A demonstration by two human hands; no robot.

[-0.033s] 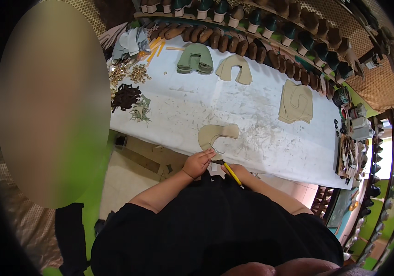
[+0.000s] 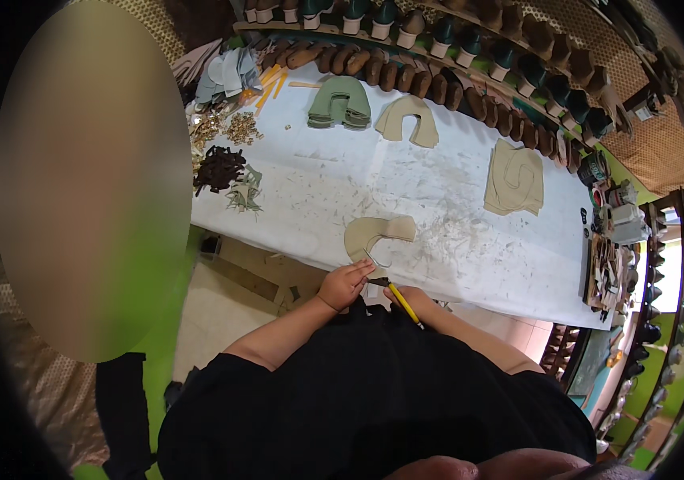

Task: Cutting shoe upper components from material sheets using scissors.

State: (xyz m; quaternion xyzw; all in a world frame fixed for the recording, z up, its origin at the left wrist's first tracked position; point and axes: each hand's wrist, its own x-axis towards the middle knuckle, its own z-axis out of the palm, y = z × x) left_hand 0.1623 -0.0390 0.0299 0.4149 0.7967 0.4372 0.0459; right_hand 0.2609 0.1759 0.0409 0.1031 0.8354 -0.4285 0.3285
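Note:
A beige, curved, U-shaped leather-like piece (image 2: 358, 234) lies at the table's front edge, its opening turned to the right. My left hand (image 2: 346, 285) is closed on the piece's near end, fingers pressed together over it. Inside the curve, close to those fingertips, shows a thin pale strip (image 2: 382, 265). My right hand (image 2: 410, 298) is closed around a yellow utility knife (image 2: 404, 303), whose dark front end points toward the piece and my left hand. The blade itself is too small to make out, and some right-hand fingers are hidden.
Stacks of green (image 2: 340, 100) and beige U-shaped pieces (image 2: 406, 120) stand toward the back of the white table (image 2: 302, 160). Another beige stack (image 2: 514, 180) is at right. Dark scraps (image 2: 218, 168) and gold-coloured bits (image 2: 243, 128) sit at left. Shoe lasts (image 2: 406, 78) line the far edge.

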